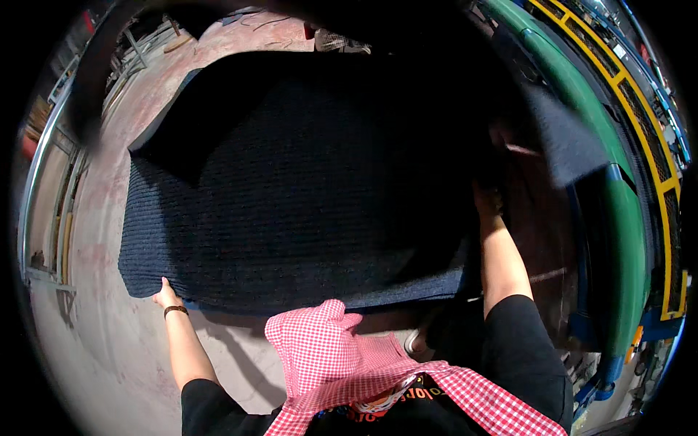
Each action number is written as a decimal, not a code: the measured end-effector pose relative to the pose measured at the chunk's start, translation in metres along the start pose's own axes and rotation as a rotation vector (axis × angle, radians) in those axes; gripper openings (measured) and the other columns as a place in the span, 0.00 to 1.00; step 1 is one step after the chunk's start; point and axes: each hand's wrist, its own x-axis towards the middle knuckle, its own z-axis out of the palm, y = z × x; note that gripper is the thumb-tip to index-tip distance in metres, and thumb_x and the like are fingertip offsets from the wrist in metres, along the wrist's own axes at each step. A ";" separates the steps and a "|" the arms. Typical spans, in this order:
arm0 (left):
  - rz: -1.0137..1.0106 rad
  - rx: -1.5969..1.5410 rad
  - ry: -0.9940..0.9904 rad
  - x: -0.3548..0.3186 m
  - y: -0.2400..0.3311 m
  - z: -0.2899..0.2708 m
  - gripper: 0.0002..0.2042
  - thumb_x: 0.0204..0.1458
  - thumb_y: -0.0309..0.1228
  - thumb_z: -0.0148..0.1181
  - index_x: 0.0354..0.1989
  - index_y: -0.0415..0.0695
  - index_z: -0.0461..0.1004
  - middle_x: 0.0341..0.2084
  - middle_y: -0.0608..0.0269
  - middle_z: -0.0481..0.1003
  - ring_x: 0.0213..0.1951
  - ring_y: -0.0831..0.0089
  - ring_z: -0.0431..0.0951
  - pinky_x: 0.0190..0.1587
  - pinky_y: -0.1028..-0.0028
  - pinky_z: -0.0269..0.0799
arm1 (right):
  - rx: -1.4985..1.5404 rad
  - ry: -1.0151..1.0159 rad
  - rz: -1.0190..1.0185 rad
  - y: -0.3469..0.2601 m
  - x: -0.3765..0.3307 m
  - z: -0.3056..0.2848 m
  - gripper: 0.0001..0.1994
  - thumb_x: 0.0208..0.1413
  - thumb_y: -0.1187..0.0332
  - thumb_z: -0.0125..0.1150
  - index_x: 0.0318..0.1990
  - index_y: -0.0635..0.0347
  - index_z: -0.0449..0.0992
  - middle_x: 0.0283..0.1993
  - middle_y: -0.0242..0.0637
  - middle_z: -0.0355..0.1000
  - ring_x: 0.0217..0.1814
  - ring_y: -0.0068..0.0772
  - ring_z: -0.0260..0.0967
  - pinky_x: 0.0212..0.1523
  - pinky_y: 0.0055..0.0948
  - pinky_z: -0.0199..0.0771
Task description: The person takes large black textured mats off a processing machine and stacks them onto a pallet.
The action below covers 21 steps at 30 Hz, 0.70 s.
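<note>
A large, dark blue ribbed carpet (291, 211) stretches out in front of me, much of it lost in black shadow. At its near left corner, my left hand (167, 295) is closed on the edge, the thumb on top and the other fingers hidden beneath. My right hand (489, 201) is farther forward at the carpet's right side. It looks curled round the edge, though deep shadow covers most of its fingers. On the far left, part of the carpet's border stands raised or folded.
On my right runs a machine with a green roller (624, 247) and a yellow guard frame (625, 80); a grey-blue flap of material (571, 138) hangs beside it. A metal rack (45, 182) stands at left on the concrete floor (98, 312). Red-checked cloth (320, 349) hangs at my chest.
</note>
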 end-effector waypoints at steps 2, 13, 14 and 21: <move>0.013 -0.035 -0.023 -0.025 0.017 0.007 0.27 0.40 0.23 0.61 0.47 0.28 0.53 0.43 0.48 0.65 0.40 0.62 0.70 0.44 0.66 0.68 | -0.003 0.025 0.038 0.013 -0.001 0.004 0.30 0.45 0.44 0.49 0.49 0.59 0.64 0.47 0.48 0.65 0.49 0.49 0.61 0.49 0.39 0.60; 0.164 0.143 0.126 0.014 0.015 -0.013 0.34 0.37 0.22 0.64 0.52 0.31 0.50 0.47 0.46 0.62 0.46 0.60 0.66 0.48 0.62 0.63 | 0.168 -0.081 -0.077 0.076 -0.001 0.001 0.28 0.45 0.47 0.49 0.47 0.59 0.65 0.45 0.46 0.66 0.48 0.46 0.62 0.47 0.37 0.61; 0.144 0.146 0.098 0.005 0.017 -0.005 0.33 0.37 0.22 0.63 0.52 0.31 0.50 0.46 0.46 0.62 0.45 0.60 0.66 0.48 0.62 0.63 | 0.163 -0.080 -0.075 0.080 -0.001 0.003 0.27 0.45 0.47 0.49 0.47 0.59 0.66 0.45 0.46 0.66 0.47 0.46 0.62 0.47 0.37 0.61; 0.124 0.463 0.276 -0.043 0.042 0.030 0.27 0.36 0.20 0.63 0.45 0.31 0.54 0.42 0.47 0.66 0.42 0.61 0.69 0.46 0.68 0.65 | 0.145 -0.072 -0.080 0.104 0.002 -0.002 0.25 0.45 0.49 0.49 0.46 0.59 0.66 0.44 0.45 0.67 0.46 0.44 0.63 0.46 0.36 0.62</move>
